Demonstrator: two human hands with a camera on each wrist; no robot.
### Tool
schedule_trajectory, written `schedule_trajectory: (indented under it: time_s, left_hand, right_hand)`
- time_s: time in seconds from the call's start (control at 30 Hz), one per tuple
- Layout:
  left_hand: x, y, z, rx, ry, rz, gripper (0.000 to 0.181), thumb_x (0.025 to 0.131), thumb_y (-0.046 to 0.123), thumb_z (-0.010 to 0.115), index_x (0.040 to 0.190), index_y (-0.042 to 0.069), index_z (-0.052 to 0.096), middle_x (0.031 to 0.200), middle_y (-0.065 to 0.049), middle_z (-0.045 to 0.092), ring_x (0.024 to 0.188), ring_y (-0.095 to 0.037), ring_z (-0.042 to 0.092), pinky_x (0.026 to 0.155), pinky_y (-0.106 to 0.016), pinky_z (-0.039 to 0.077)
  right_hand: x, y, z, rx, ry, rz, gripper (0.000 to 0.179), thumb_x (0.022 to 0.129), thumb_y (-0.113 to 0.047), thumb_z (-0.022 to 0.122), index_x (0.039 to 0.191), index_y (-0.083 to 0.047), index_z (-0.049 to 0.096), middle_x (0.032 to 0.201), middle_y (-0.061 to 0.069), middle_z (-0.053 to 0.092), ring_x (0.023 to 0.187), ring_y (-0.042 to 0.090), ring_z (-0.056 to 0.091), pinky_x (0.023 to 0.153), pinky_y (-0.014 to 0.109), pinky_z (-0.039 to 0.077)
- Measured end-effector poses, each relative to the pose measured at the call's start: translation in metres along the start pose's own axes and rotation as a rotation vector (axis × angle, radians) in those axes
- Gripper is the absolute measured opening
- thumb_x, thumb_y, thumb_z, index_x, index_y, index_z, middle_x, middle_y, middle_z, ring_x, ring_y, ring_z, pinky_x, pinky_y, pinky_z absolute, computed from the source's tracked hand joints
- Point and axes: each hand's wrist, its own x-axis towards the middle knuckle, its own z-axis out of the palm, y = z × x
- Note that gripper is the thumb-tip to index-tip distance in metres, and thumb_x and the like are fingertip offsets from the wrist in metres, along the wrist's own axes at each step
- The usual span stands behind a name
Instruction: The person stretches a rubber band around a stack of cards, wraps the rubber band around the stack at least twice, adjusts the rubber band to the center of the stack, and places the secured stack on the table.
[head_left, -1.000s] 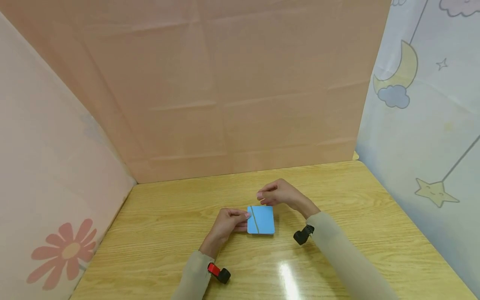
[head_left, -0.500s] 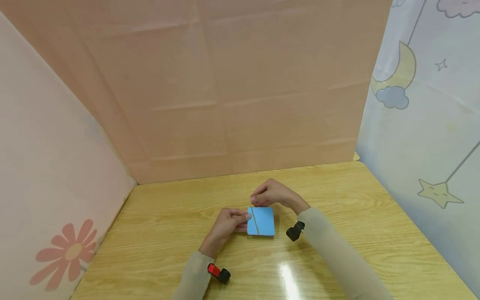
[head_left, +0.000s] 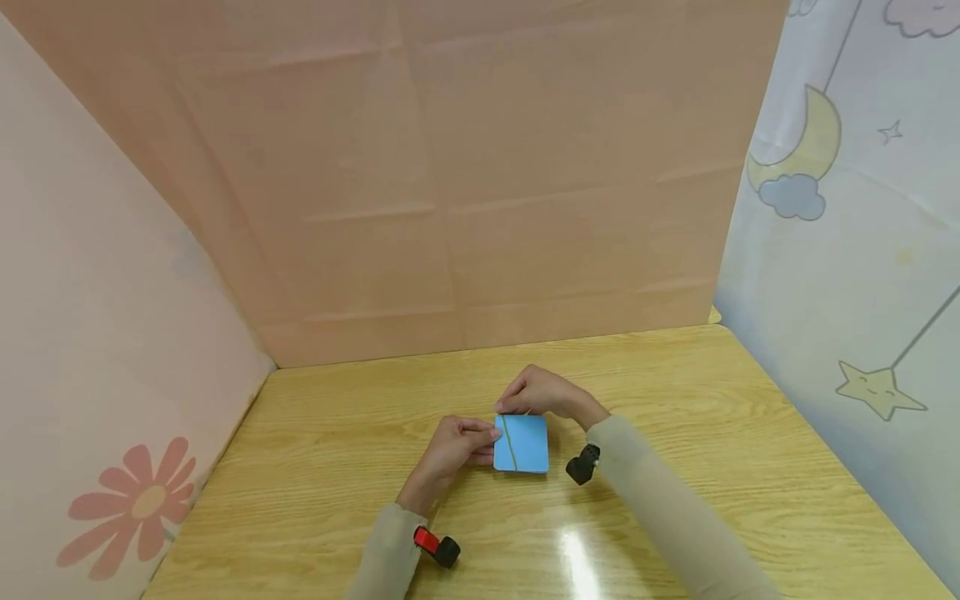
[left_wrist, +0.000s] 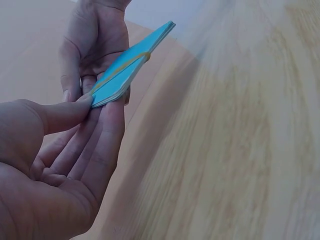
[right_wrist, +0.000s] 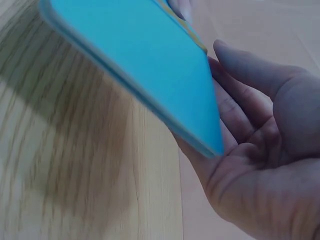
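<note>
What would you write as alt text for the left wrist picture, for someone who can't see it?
A left hand pinches a thin stack of blue cards with a yellowish band across it, the right hand close behind. A wood-grain table fills the right side.

Blue cards (head_left: 531,446) look smooth, wooden table (head_left: 337,450) glossy.

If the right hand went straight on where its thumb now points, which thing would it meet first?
Probably the yellowish band at the edge of the blue card stack. In the right wrist view, the thumb of the right hand points toward that spot; any gap there is hard to judge.
</note>
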Motion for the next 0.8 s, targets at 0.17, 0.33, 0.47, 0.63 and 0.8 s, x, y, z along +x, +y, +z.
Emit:
schedule_trajectory:
  time_s: [0.17,0.33,0.47,0.63,0.8]
  left_hand:
    - [-0.0024,-0.0025,0.0011,-0.018,0.005,0.007,0.028,0.098,0.014,0.075,0.114,-0.009,0.074,0.091,-0.01,0.081,0.075,-0.014,0.078,0.075,-0.034,0.068]
    - [-0.0053,-0.0043,0.0021,-0.027,0.015,0.017,0.027,0.098,0.012,0.075,0.114,-0.009,0.073,0.092,-0.013,0.082,0.075,-0.014,0.078,0.074,-0.034,0.068]
    - [-0.0061,-0.0038,0.0025,-0.035,0.006,0.02,0.028,0.099,0.012,0.074,0.116,-0.009,0.073,0.094,-0.014,0.082,0.076,-0.015,0.079,0.075,-0.036,0.068]
    - [-0.0051,-0.0048,0.0032,-0.056,0.011,0.002,0.028,0.098,0.013,0.075,0.117,-0.008,0.074,0.089,-0.008,0.081,0.075,-0.014,0.078,0.075,-0.035,0.068]
    - [-0.0055,-0.0057,0.0055,-0.08,0.034,-0.02,0.026,0.097,0.013,0.076,0.114,-0.007,0.075,0.081,-0.001,0.079,0.073,-0.011,0.076,0.073,-0.031,0.067]
  right_hand:
    - [0.002,0.0037,0.0041,-0.025,-0.011,-0.03,0.015,0.093,-0.017,0.079,0.096,-0.004,0.085,0.096,0.004,0.081,0.073,0.01,0.059,0.063,0.021,0.047]
    - [0.0005,0.0046,0.0067,-0.044,-0.015,-0.042,0.014,0.092,-0.016,0.08,0.094,-0.004,0.085,0.099,0.007,0.082,0.074,0.011,0.061,0.062,0.022,0.047]
    - [-0.002,0.0032,0.0058,-0.052,-0.015,-0.041,0.013,0.092,-0.016,0.079,0.092,-0.005,0.086,0.096,0.005,0.082,0.071,0.011,0.06,0.061,0.022,0.046]
    - [-0.004,0.0028,0.0048,-0.054,-0.004,-0.039,0.012,0.092,-0.015,0.079,0.092,-0.004,0.086,0.093,0.005,0.081,0.07,0.011,0.059,0.061,0.022,0.047]
    - [-0.0058,0.0039,0.0041,-0.05,0.008,-0.032,0.014,0.092,-0.017,0.08,0.092,-0.004,0.085,0.093,0.006,0.081,0.072,0.012,0.06,0.062,0.022,0.048]
